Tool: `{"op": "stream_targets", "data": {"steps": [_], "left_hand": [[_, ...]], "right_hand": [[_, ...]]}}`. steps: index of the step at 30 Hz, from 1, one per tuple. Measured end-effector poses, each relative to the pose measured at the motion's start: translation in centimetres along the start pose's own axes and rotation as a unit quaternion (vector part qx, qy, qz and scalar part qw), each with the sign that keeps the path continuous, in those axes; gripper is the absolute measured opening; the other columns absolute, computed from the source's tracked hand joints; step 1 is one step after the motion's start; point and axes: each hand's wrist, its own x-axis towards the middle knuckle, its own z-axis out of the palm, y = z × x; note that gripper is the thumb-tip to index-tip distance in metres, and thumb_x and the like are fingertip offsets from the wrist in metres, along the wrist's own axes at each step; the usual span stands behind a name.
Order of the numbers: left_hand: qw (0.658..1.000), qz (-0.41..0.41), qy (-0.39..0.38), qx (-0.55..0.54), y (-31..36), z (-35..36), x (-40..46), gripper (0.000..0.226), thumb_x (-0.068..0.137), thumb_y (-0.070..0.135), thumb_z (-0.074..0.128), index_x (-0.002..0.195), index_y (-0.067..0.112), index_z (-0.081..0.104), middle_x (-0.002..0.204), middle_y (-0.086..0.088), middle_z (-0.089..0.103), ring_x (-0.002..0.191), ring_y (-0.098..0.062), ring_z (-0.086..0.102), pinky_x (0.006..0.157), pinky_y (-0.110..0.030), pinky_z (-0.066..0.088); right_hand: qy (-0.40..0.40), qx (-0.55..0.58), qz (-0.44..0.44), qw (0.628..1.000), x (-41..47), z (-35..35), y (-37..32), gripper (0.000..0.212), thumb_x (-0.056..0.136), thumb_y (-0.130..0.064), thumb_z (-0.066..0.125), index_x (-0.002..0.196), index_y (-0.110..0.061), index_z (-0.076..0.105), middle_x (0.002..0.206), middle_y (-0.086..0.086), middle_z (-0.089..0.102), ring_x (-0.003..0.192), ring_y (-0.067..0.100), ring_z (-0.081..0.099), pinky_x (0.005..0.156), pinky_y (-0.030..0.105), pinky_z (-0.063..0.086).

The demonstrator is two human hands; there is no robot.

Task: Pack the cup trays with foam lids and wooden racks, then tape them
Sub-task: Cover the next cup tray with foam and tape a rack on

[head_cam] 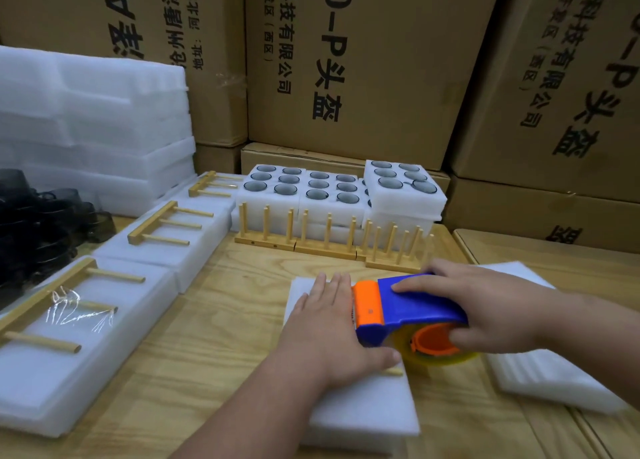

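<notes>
Head view: I see the left hand (325, 323) pressed flat, fingers spread, on the foam-lidded tray (360, 413) at centre of the surface (214, 351). Right hand (485, 306) has its grip closed around the blue-orange tape dispenser (405, 309), which sits on that tray. Wooden racks (332, 236) stand upright behind; taped packs (79, 351) lie left.

Foam pack (360, 410) sits right in front of me on the table (221, 337), tape dispenser (412, 309) on top. Finished packs (104, 320) line my left, upright wooden racks (332, 236) stand behind, cup trays (332, 188) behind those.
</notes>
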Motion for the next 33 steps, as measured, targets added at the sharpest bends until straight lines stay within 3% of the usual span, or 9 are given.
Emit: {"op": "stream_targets", "data": {"steps": [4, 8, 11, 15, 21, 24, 27, 30, 33], "left_hand": [[1.000, -0.006, -0.005, 0.030, 0.1, 0.1, 0.1, 0.127, 0.070, 0.091, 0.051, 0.164, 0.025, -0.002, 0.171, 0.008, -0.006, 0.155, -0.012, -0.019, 0.128, -0.042, 0.004], [0.999, -0.014, -0.012, 0.049, 0.2, 0.1, 0.3, 0.126, 0.071, 0.093, 0.048, 0.164, 0.023, 0.000, 0.171, 0.009, -0.006, 0.155, -0.011, -0.019, 0.127, -0.040, 0.003], [0.997, -0.017, -0.018, 0.068, 0.1, 0.3, 0.3, 0.124, 0.074, 0.093, 0.043, 0.163, 0.020, -0.002, 0.171, 0.008, -0.010, 0.155, -0.012, -0.020, 0.126, -0.040, 0.001], [0.997, -0.018, -0.023, 0.069, 0.0, 0.5, 0.3, 0.121, 0.074, 0.093, 0.040, 0.163, 0.022, -0.001, 0.171, 0.009, -0.011, 0.154, -0.012, -0.022, 0.126, -0.041, -0.001], [0.997, -0.017, -0.020, 0.075, 0.0, 0.5, 0.2, 0.118, 0.076, 0.093, 0.039, 0.163, 0.023, 0.000, 0.171, 0.009, -0.011, 0.154, -0.012, -0.022, 0.127, -0.042, 0.002], [0.997, -0.018, -0.020, 0.077, 0.1, 0.6, 0.2, 0.117, 0.075, 0.093, 0.037, 0.163, 0.024, 0.001, 0.171, 0.009, -0.010, 0.154, -0.012, -0.022, 0.126, -0.042, 0.002], [0.997, -0.013, -0.015, 0.074, 0.0, 0.7, 0.3, 0.106, 0.078, 0.092, 0.033, 0.162, 0.037, 0.002, 0.171, 0.009, -0.008, 0.154, -0.013, -0.022, 0.126, -0.043, 0.002], [0.997, -0.004, -0.017, 0.070, 0.1, 0.6, 0.2, 0.091, 0.082, 0.090, 0.032, 0.158, 0.052, 0.002, 0.171, 0.009, -0.004, 0.155, -0.015, -0.023, 0.125, -0.044, 0.002], [0.993, -0.017, -0.042, 0.108, 0.5, 0.5, 0.4, 0.085, 0.086, 0.087, 0.027, 0.159, 0.051, 0.003, 0.172, 0.006, -0.007, 0.154, -0.020, -0.025, 0.125, -0.049, -0.002]], "right_hand": [[0.003, -0.030, -0.002, 1.000, -0.2, -0.3, 0.6, 0.078, 0.072, -0.060, 0.047, 0.135, -0.080, 0.006, 0.122, -0.024, 0.031, 0.103, 0.002, 0.043, 0.079, 0.015, 0.031], [0.008, -0.075, 0.008, 0.997, -1.1, -1.0, 1.5, 0.080, 0.071, -0.065, 0.041, 0.139, -0.078, 0.002, 0.120, -0.022, 0.033, 0.097, 0.003, 0.041, 0.081, 0.019, 0.035], [0.010, -0.107, 0.036, 0.994, -3.4, -1.8, 3.4, 0.081, 0.077, -0.063, 0.052, 0.142, -0.076, 0.006, 0.119, -0.020, 0.040, 0.095, 0.006, 0.047, 0.085, 0.031, 0.046], [0.004, -0.140, 0.070, 0.988, -6.5, -1.6, 5.7, 0.091, 0.077, -0.061, 0.069, 0.146, -0.072, 0.011, 0.119, -0.020, 0.041, 0.091, 0.004, 0.050, 0.081, 0.032, 0.050], [-0.043, -0.160, 0.041, 0.985, -5.4, 0.0, 4.4, 0.079, 0.084, -0.064, 0.044, 0.138, -0.079, -0.012, 0.131, -0.015, 0.031, 0.101, 0.009, 0.039, 0.087, 0.028, 0.039], [-0.054, -0.163, 0.031, 0.985, -4.1, 0.0, 2.9, 0.076, 0.088, -0.060, 0.043, 0.141, -0.072, -0.009, 0.128, -0.010, 0.034, 0.102, 0.015, 0.041, 0.090, 0.031, 0.037], [-0.060, -0.170, 0.020, 0.983, -3.2, 0.0, 1.7, 0.072, 0.092, -0.061, 0.044, 0.146, -0.068, -0.004, 0.124, -0.008, 0.034, 0.107, 0.020, 0.045, 0.095, 0.035, 0.039], [-0.055, -0.188, 0.017, 0.980, -2.7, -0.7, 0.8, 0.071, 0.094, -0.054, 0.045, 0.148, -0.066, 0.001, 0.121, -0.008, 0.036, 0.105, 0.019, 0.043, 0.082, 0.032, 0.032], [-0.064, -0.202, 0.020, 0.977, -2.3, -1.7, 0.0, 0.071, 0.093, -0.052, 0.046, 0.150, -0.062, 0.004, 0.114, -0.007, 0.036, 0.095, 0.018, 0.039, 0.080, 0.033, 0.031]]}}
